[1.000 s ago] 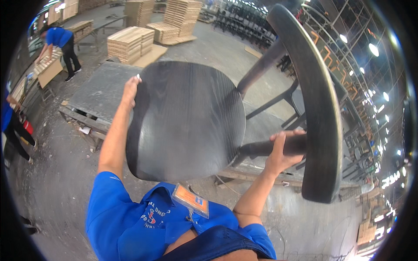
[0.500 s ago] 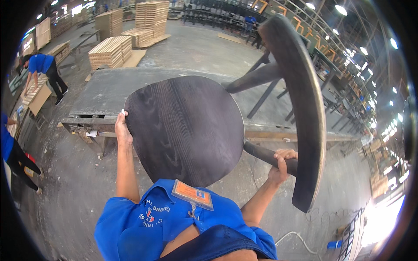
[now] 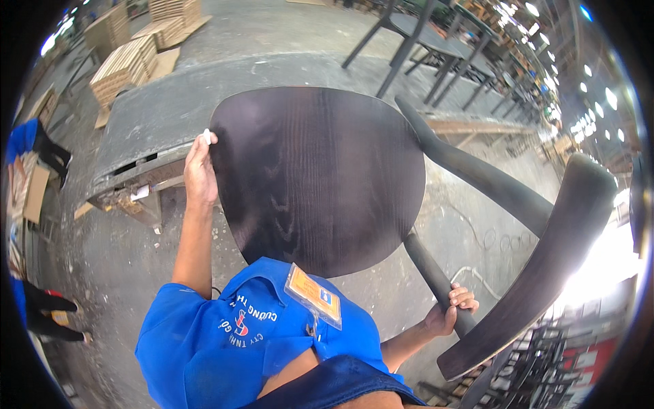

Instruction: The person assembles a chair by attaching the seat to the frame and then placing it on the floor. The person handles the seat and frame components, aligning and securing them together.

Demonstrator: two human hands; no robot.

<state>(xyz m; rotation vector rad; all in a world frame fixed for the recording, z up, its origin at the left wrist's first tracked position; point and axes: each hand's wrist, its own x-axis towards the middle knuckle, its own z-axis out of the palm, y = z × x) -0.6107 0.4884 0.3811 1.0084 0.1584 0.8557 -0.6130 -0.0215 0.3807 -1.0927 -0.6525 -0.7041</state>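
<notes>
I hold a dark-stained wooden chair (image 3: 317, 177) up in front of me, its round seat facing me. My left hand (image 3: 199, 170) grips the seat's left edge, with a small white piece showing between the fingertips. My right hand (image 3: 451, 310) is wrapped round the lower back post, just below the seat. The curved backrest (image 3: 545, 266) sweeps down the right side. My blue shirt with an orange badge (image 3: 312, 293) fills the bottom of the view.
A grey metal-topped workbench (image 3: 157, 116) stands behind the chair on a concrete floor. Stacks of pale wooden panels (image 3: 129, 65) lie at the far left. Dark chairs (image 3: 436, 41) stand at the back right. People in blue work at the left edge (image 3: 30, 146).
The chair has swung lower and turned: the seat is larger and nearer, and the backrest has dropped from top right to lower right. My right hand moved down with the post.
</notes>
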